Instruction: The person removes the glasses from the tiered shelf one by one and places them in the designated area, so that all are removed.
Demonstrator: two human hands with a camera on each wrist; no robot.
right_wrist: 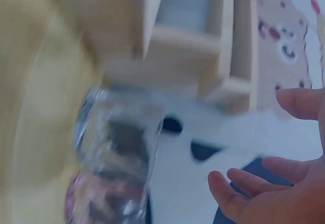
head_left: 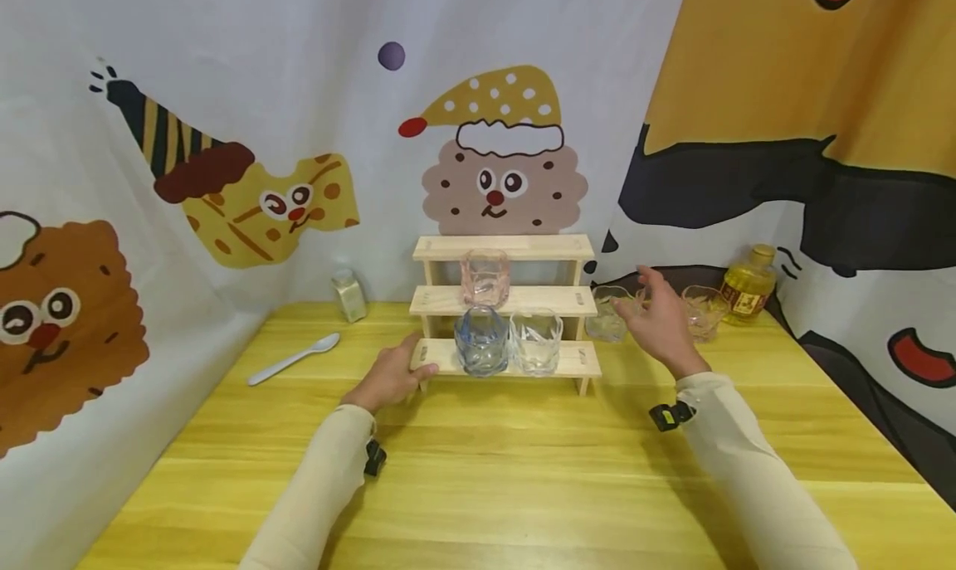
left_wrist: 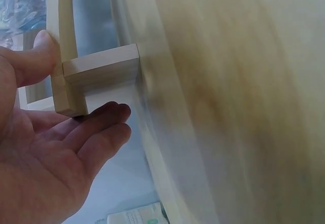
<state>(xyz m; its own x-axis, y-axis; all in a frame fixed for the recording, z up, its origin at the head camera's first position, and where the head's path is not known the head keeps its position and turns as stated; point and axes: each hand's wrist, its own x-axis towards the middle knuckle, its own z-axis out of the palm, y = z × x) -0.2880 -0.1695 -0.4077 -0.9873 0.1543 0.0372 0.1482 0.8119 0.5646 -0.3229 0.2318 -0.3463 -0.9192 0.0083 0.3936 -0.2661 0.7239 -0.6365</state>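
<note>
A three-tier wooden stand [head_left: 515, 299] stands at the back of the table. My left hand [head_left: 393, 375] holds the left end of its lowest board, thumb on the board [left_wrist: 62, 26] and fingers around the end. On that bottom step sit a bluish glass [head_left: 481, 342] and a clear glass [head_left: 535, 343], side by side. A pink glass [head_left: 485, 278] is on the middle step. My right hand [head_left: 663, 321] hovers with fingers spread by another clear glass [head_left: 607, 314] right of the stand; in the right wrist view the hand [right_wrist: 284, 183] is apart from that glass [right_wrist: 119, 137].
A pinkish glass [head_left: 703, 313] stands farther right, near a bottle of yellow oil [head_left: 749, 286]. At the left lie a white spoon [head_left: 294, 360] and, behind it, a small white-labelled jar [head_left: 348, 296]. A printed cloth [head_left: 314, 80] hangs behind the table.
</note>
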